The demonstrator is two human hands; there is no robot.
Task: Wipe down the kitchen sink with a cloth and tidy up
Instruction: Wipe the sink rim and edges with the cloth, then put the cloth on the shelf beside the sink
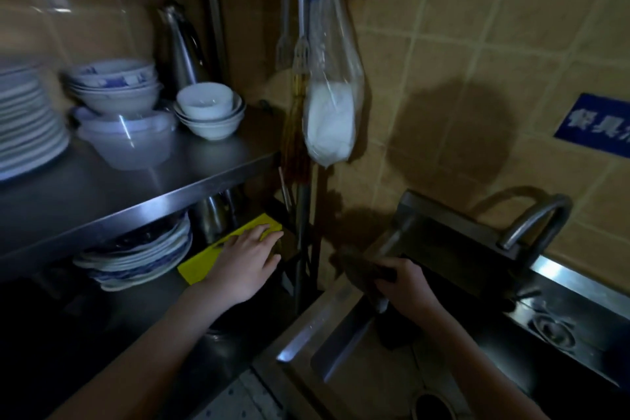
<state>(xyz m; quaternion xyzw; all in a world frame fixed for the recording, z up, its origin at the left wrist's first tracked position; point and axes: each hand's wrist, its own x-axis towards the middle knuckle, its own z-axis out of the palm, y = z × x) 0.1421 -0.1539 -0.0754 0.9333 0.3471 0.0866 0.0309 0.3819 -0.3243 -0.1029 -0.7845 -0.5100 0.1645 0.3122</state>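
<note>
1. Two steel rack shelves (pixel 204 164) carry stacked bowls (pixel 116 85) and plates (pixel 136 259).
2. Sink (pixel 572 286) sits right of the rack.
3. Yellow cloth (pixel 201 266) lies on the lower shelf.
4. Left hand (pixel 245 266) rests flat on the cloth; right hand (pixel 405 286) grips an unidentifiable dark object (pixel 361 269) by the sink.

Left of sink (pixel 566 278): shelf (pixel 211 160), bowls (pixel 208 112) on it, plates (pixel 136 259) beneath.

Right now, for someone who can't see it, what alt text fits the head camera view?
In a dim kitchen, a person's left hand lies flat on a yellow cloth on a steel rack's lower shelf, while the right hand grips a dark object at the sink corner. Bowls and plates are stacked nearby; a plastic bag hangs beside them.
</note>
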